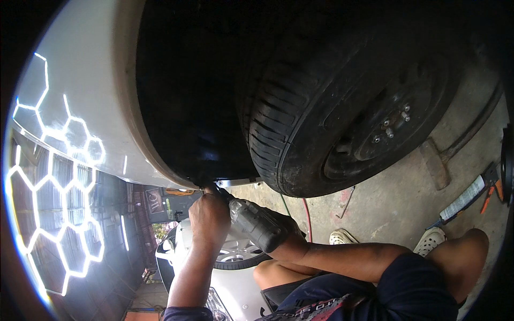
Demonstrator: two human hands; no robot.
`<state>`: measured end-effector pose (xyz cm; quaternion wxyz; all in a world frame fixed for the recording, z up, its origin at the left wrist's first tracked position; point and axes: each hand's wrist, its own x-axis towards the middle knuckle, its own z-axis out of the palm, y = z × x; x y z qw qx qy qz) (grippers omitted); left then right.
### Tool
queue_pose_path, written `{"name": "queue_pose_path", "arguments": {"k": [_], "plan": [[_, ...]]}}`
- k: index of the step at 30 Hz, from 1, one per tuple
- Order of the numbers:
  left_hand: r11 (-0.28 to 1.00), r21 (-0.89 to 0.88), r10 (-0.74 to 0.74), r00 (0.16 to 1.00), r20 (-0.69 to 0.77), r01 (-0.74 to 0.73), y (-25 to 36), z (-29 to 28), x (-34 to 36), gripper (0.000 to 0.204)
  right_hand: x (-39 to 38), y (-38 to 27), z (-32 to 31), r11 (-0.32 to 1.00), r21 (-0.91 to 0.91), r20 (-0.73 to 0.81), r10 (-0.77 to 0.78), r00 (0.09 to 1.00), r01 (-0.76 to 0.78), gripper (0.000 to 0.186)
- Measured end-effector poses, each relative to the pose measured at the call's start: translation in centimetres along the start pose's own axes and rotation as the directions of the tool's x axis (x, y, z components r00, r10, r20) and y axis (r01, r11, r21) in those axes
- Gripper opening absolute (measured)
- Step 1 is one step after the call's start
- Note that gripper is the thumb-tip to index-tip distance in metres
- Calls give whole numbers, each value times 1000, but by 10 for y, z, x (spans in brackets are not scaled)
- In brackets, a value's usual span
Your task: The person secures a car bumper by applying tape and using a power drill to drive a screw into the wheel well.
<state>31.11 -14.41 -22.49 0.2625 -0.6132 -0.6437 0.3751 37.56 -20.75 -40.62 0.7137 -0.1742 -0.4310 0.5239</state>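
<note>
1. A power driver [257, 224] is gripped in the right hand [286, 227], its tip held at the wheel arch edge [214, 184], just left of the tyre [300, 123].
2. The left hand [210, 216] is clenched at the tip; what is pinched cannot be told. If the bit slips, these fingers are likely struck.
3. Glossy body panel [91, 96] left of the tyre risks being scratched.
4. The fastener may be dropped onto the floor [396, 203] below the tyre.
</note>
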Motion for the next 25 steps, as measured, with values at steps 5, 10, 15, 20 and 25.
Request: {"name": "queue_pose_path", "arguments": {"k": [5, 10, 15, 20, 25], "plan": [[999, 21, 29, 1000, -2, -29, -2, 4, -4, 32, -5, -7, 4, 976, 138, 61, 161, 985, -168, 49], [999, -26, 27, 999, -38, -28, 1, 4, -3, 34, -4, -7, 0, 989, 97, 41, 105, 994, -108, 57], [999, -34, 25, 997, -71, -28, 0, 7, -2, 28, -2, -5, -1, 991, 60, 75, 115, 991, -119, 59], [999, -43, 2, 997, -78, -5, 3, 3, 0, 26, 2, -4, -9, 998, -34, 99, 59, 993, -56, 59], [999, -46, -5, 995, -95, 0, 3, 5, 0, 27, 5, 1, -8, 996, -81, 74, -43, 996, 49, 60]]}}
